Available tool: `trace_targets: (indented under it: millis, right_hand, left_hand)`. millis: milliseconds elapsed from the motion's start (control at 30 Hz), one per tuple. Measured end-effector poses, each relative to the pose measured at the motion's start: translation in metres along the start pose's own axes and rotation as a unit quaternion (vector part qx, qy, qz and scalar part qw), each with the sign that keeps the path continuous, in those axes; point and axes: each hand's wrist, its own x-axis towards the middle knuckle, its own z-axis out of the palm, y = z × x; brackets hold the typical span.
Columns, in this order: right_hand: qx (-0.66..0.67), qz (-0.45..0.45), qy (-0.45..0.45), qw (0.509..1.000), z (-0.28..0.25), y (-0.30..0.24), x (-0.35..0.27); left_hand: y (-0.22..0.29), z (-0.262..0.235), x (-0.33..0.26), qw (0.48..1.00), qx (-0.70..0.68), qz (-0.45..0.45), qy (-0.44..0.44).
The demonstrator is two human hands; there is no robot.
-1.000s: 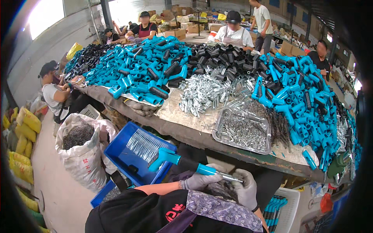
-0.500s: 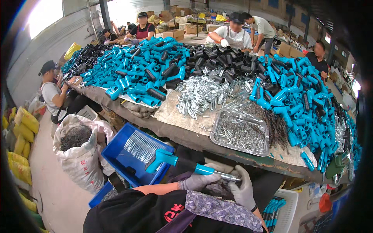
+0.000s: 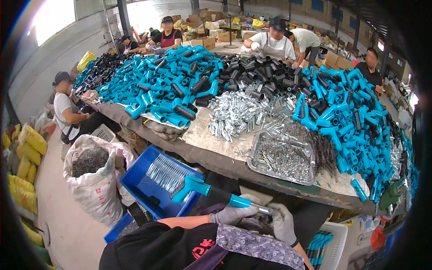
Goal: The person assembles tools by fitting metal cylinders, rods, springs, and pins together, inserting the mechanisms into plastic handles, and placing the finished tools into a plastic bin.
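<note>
My left hand [image 3: 235, 213], in a grey-white work glove, is wrapped round a blue and black tool handle [image 3: 220, 196] near its metal end. The handle slants across my lap, its blue hooked grip up at the left over a blue bin [image 3: 130, 177]. At the other end a silver metal tube [image 3: 263, 209] sticks out of the blue sleeve. My gloved right hand [image 3: 283, 225] has its fingers closed at the tip of this tube and hides the very end. Whether a small part is in those fingers cannot be seen.
Ahead, the table bears heaps of blue handles [image 3: 157, 85], black sleeves [image 3: 265, 74], metal rods [image 3: 234, 112] and springs [image 3: 321, 146]. A metal tray [image 3: 310, 182] of small parts lies near its edge. A white sack [image 3: 96, 193] stands left, a white crate [image 3: 339, 238] right. Several people work around.
My right hand's fingers have closed in over the metal tip, which showed more before. My left hand keeps its hold on the handle. The whole view has shifted slightly.
</note>
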Motion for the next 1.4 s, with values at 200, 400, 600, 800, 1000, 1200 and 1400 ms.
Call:
trace_targets:
  millis: [200,400,600,800,1000,1200,1400]
  right_hand:
    - [0.023,0.02,-0.005,1.0,-0.007,0.001,-0.003]
    - [0.117,0.216,-0.115,0.963,0.002,-0.015,0.007]
    - [-0.039,0.019,-0.117,0.992,-0.009,-0.03,0.014]
    - [0.0,0.034,-0.067,0.997,-0.004,-0.042,0.018]
    - [-0.055,0.038,-0.172,0.983,-0.017,-0.051,0.022]
    - [0.057,-0.066,0.002,0.996,0.012,-0.042,0.022]
    - [-0.077,-0.081,-0.069,0.991,-0.01,-0.017,0.012]
  left_hand:
    - [0.006,-0.006,0.0,0.995,0.083,0.036,-0.047]
    - [0.01,-0.01,0.008,0.912,0.35,0.186,-0.108]
    - [0.036,0.001,-0.003,0.996,0.076,0.023,-0.048]
    - [0.061,0.018,0.002,0.986,0.151,0.033,-0.063]
    - [0.056,0.01,0.003,0.99,0.101,0.048,-0.09]
    - [0.046,0.012,0.005,0.986,0.146,0.065,-0.054]
    - [0.051,0.015,0.001,0.98,0.155,0.088,-0.088]
